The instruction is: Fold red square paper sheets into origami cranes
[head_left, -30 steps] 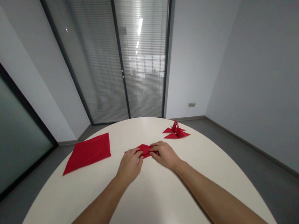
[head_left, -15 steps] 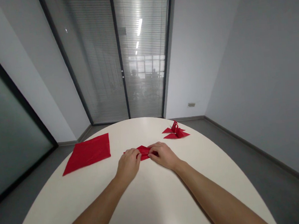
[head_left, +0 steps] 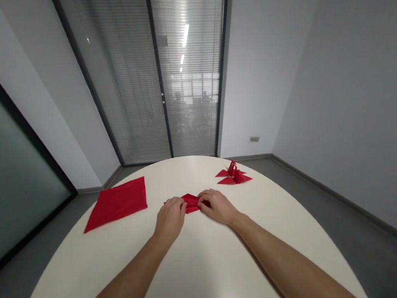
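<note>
A small, partly folded piece of red paper (head_left: 190, 202) lies on the white oval table (head_left: 202, 269) between my two hands. My left hand (head_left: 169, 218) presses on its left end with the fingers curled down. My right hand (head_left: 216, 206) covers its right end, fingertips pinched onto the paper's edge. Most of the paper is hidden under the fingers.
A flat stack of red square paper (head_left: 118, 203) lies on the table to the left. A finished red paper crane (head_left: 233, 174) stands at the far right of the table. Glass doors with blinds (head_left: 159, 73) are behind the table.
My left hand has slid a little to the left along the paper, and my right fingertips have shifted slightly on the fold. The paper stays in place.
</note>
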### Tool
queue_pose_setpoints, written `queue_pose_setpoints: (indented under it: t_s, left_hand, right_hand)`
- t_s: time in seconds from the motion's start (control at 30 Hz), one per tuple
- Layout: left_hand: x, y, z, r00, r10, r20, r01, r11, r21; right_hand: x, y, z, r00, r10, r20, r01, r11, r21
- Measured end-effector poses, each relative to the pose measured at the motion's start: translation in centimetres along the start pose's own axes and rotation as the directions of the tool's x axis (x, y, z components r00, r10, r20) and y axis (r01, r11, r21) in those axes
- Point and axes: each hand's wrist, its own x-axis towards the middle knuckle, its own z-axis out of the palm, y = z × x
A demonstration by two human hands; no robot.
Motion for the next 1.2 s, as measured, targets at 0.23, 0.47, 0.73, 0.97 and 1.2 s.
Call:
queue_pose_setpoints:
  t_s: [0.23, 0.47, 0.73, 0.97, 1.2]
  left_hand:
    - [0.16, 0.17, -0.1, 0.999, -0.046, 0.011, 0.046, 0.999, 0.002]
    - [-0.1, 0.16, -0.05, 1.0, -0.013, 0.022, 0.014, 0.999, -0.041]
    - [-0.09, 0.28, -0.21, 0.998, -0.037, 0.056, 0.041, 0.997, -0.067]
    - [-0.02, 0.31, -0.2, 0.996, -0.052, 0.075, 0.056, 0.997, -0.061]
    - [0.02, -0.14, 0.27, 0.998, -0.015, 0.057, 0.018, 0.998, -0.054]
  right_hand:
    - [0.02, 0.39, 0.25, 1.0, 0.007, -0.009, -0.007, 1.0, 0.018]
    - [-0.1, 0.2, 0.1, 1.0, 0.03, 0.004, -0.03, 0.999, 0.014]
    - [-0.17, 0.5, 0.2, 1.0, -0.026, 0.012, 0.026, 0.999, 0.04]
    - [-0.19, 0.73, 0.21, 0.998, -0.049, 0.049, 0.049, 0.999, 0.002]
    - [-0.15, 0.71, 0.17, 0.996, -0.052, 0.071, 0.054, 0.998, -0.026]
